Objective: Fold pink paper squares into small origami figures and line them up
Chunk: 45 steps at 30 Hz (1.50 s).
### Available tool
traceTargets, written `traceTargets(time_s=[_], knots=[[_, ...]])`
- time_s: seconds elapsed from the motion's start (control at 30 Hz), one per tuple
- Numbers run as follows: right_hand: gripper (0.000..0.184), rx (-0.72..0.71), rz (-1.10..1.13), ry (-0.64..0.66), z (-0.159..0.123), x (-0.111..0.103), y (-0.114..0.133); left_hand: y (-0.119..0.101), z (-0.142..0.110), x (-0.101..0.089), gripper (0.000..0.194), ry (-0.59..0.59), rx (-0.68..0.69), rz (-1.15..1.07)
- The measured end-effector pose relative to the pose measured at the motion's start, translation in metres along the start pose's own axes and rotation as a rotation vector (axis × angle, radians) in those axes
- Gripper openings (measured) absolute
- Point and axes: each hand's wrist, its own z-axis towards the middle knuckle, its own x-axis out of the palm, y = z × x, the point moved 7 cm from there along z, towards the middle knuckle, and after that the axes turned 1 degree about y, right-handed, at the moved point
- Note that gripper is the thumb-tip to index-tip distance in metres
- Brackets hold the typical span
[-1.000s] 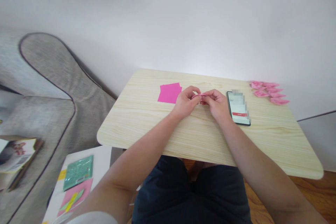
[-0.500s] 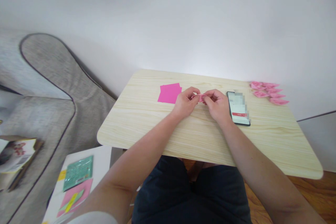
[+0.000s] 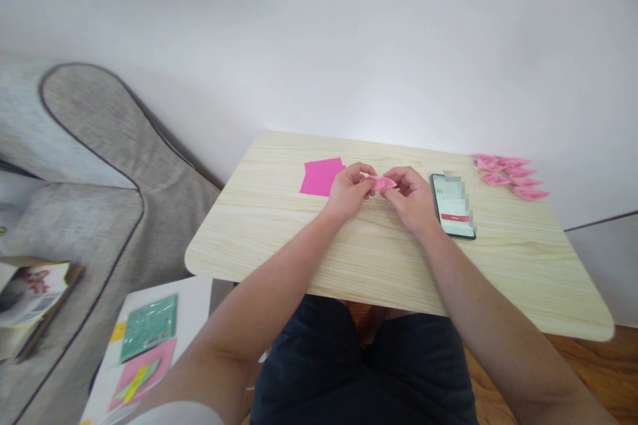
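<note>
- Left hand [image 3: 347,194] pinches the folded pink paper [image 3: 381,183]!
- Right hand [image 3: 413,200] at its tip; gripping or not, can't tell.
- Magenta paper sheets [image 3: 319,178] left, smartphone [image 3: 449,204] right!

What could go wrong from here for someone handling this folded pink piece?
The folded pink piece might crumple if the left hand pinches too hard. The right hand could bump the phone close beside it. The left hand might also brush the loose magenta sheets out of place.
</note>
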Motion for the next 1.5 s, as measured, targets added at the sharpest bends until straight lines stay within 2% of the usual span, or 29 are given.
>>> traceTargets(time_s=[0.1,0.3,0.37,0.53,0.73,1.0,1.5], knots=[[0.025,-0.048,-0.025,0.035,-0.002,0.001,0.006,0.001,0.000,-0.003,0.011,-0.003,-0.042,0.001],[0.010,-0.132,-0.142,0.118,-0.003,0.002,0.016,0.001,0.000,-0.005,0.005,0.013,-0.079,0.037],[0.008,-0.108,-0.127,0.126,-0.003,0.002,0.014,0.000,0.000,-0.006,0.005,0.012,-0.065,0.038],[0.020,0.054,-0.007,0.117,0.001,-0.001,0.000,-0.013,0.000,-0.009,0.018,0.015,0.079,0.068],[0.019,0.105,0.051,0.146,0.004,-0.005,-0.003,-0.022,-0.003,-0.009,0.023,0.189,0.148,0.184],[0.026,0.068,-0.093,0.234,0.002,-0.004,0.002,-0.019,-0.003,-0.015,0.028,0.174,0.118,0.292],[0.024,0.069,-0.070,0.182,0.001,-0.004,-0.004,-0.017,-0.001,-0.017,0.028,0.135,0.127,0.272]])
